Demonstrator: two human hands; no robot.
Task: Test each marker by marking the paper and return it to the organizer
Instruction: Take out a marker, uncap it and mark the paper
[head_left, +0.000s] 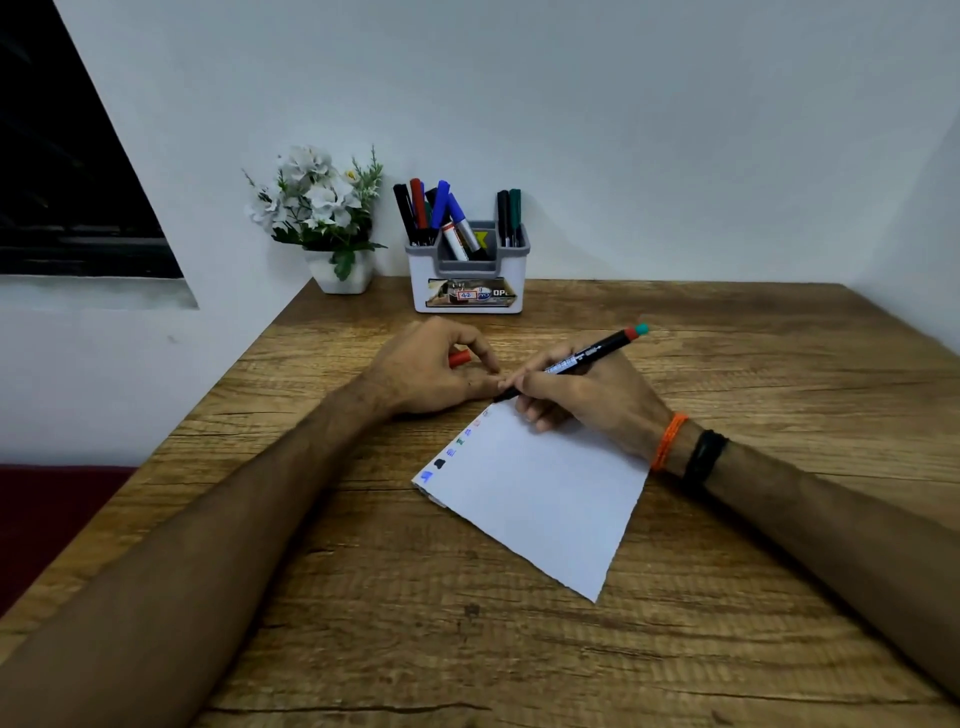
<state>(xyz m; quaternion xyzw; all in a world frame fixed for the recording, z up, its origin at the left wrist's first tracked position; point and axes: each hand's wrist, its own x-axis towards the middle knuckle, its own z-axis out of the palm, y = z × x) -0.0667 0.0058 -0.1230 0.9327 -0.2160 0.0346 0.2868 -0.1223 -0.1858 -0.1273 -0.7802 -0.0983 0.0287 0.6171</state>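
My right hand (587, 400) grips a black marker (587, 356) with a red and teal end, its tip down at the top left corner of the white paper (540, 499). My left hand (431, 371) holds a red cap (460, 358) between curled fingers, with one fingertip resting by the paper's corner. Several small colour marks run down the paper's left edge. The white and grey organizer (467, 280) stands at the back of the desk with several markers (441, 213) upright in it.
A white pot of white flowers (322, 218) stands left of the organizer against the wall. The wooden desk (519, 649) has its left edge running diagonally by my left arm. Walls close in behind and at the right.
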